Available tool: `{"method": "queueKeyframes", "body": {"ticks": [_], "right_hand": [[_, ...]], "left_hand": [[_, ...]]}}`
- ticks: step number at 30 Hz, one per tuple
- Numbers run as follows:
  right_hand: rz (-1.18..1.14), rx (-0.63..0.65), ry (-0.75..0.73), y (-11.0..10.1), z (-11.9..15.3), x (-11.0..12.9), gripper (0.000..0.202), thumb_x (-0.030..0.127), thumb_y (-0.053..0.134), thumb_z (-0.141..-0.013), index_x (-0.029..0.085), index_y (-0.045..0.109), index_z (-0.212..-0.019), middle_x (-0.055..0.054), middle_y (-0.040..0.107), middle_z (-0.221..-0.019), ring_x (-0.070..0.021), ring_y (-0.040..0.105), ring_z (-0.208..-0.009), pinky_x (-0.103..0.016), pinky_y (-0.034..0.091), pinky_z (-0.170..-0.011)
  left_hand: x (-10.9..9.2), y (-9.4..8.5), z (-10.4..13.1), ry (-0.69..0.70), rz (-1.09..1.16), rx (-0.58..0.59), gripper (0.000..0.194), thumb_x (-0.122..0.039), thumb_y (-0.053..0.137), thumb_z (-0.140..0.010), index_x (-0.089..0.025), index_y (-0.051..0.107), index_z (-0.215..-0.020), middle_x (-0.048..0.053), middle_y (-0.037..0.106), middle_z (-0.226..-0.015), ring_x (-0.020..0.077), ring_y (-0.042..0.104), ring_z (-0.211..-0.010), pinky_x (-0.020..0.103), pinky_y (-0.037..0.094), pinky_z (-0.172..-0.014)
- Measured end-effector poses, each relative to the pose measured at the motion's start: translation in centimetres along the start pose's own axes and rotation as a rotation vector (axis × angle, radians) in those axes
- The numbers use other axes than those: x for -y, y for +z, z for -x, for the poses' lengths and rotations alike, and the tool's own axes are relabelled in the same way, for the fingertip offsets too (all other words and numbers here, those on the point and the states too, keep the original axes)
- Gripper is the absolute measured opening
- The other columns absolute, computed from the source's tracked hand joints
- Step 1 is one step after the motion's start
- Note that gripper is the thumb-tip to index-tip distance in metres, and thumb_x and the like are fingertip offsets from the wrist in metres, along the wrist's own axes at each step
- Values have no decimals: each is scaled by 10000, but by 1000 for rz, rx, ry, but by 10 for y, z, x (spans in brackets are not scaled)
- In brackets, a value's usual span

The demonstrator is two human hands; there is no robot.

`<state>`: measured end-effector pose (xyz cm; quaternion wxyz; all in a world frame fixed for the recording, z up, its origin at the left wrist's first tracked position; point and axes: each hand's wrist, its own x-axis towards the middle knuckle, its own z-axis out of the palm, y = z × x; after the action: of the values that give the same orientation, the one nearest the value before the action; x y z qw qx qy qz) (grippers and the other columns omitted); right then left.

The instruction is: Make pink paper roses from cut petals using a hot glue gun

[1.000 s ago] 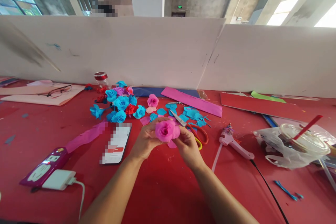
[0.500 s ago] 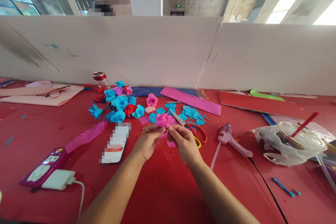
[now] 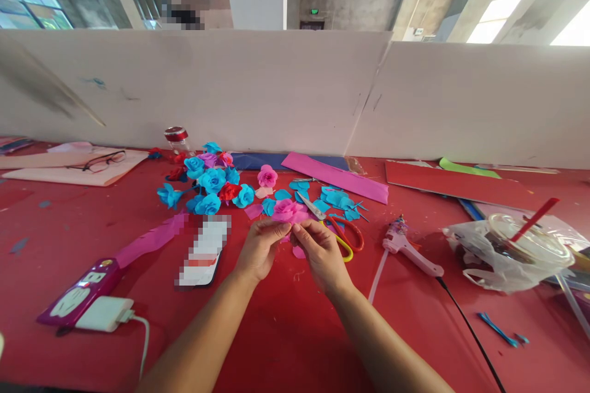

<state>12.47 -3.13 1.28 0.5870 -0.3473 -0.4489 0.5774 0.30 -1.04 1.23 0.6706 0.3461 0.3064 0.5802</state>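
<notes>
Both hands meet over the middle of the red table, their fingertips pinched at the near edge of a pink paper flower [image 3: 286,210]. My left hand [image 3: 262,249] closes on the flower from the left. On its right side, my right hand [image 3: 323,253] is closed too, thumb and forefinger together at the base. The fingers hide the flower's underside. Scissors [image 3: 348,236] with red and yellow handles lie just right of the flower. Blue paper petals [image 3: 337,198] are scattered behind, near a finished-looking pink flower [image 3: 267,176]. A bunch of blue and red flowers [image 3: 212,180] stands to the left.
A phone [image 3: 205,255] and a purple power bank [image 3: 78,295] with a white plug lie at left. The right side holds a pink glue gun [image 3: 410,250] with its cable and a bagged cup [image 3: 516,245]. Pink paper strip [image 3: 338,178] lies along the back, below a white partition [image 3: 230,92].
The pink flower has tilted slightly, showing more of its layered front. My fingertips have shifted a little on its base; the right hand has moved slightly left.
</notes>
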Motion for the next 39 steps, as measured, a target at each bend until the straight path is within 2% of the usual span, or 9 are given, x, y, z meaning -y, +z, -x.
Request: {"method": "queueKeyframes", "body": {"ticks": [6,11,17,23,31,36,39], "right_hand": [[33,12,-3,0,0,0,232,417,662,-783,186,641,-773,12,554,-661,-109,471,-608,-230,368,-547],[40,33,-15,-2,0,-2,217,395,650,-805,183,636,-766,17,546,-660,-101,459,-601,-221,357,-539],[114,18,-106,-4,0,-5,195,411,627,-818,228,675,-867,-10,626,-749,-155,551,-709,-262,449,-632],[187,-50,-212,-3,1,-4,160,361,622,-827,227,672,-899,-29,649,-834,-177,578,-786,-303,476,-750],[393,-83,-405,-7,4,-9,118,237,591,-845,252,691,-905,-42,681,-907,-201,603,-868,-340,463,-830],[411,-117,-413,-5,6,-8,127,220,603,-832,246,669,-937,-44,678,-905,-199,608,-860,-337,470,-812],[365,-120,-393,-4,7,0,104,220,615,-823,236,647,-921,-41,650,-939,-194,589,-914,-329,449,-856]], "left_hand": [[-4,-3,-1,69,-84,56,66,-265,774,-638,-206,746,-645,23,698,-653,165,609,-691,304,471,-684],[-6,-4,0,104,-118,35,67,-231,778,-639,-213,759,-700,17,719,-707,159,617,-722,292,480,-716],[-9,0,4,109,-248,111,111,-235,781,-638,-192,749,-735,18,713,-771,163,614,-753,299,491,-740],[-1,2,2,220,-284,9,234,-248,766,-649,-218,758,-881,30,727,-891,207,625,-880,329,485,-807],[4,-4,4,332,-405,10,210,-242,745,-661,-213,748,-869,24,721,-913,212,611,-890,337,468,-847],[3,-5,7,333,-475,9,107,-251,716,-686,-205,738,-779,11,712,-804,192,591,-781,306,467,-757],[1,-8,5,348,-532,-65,81,-232,711,-685,-204,736,-757,-7,676,-678,174,565,-705,274,446,-682]]}}
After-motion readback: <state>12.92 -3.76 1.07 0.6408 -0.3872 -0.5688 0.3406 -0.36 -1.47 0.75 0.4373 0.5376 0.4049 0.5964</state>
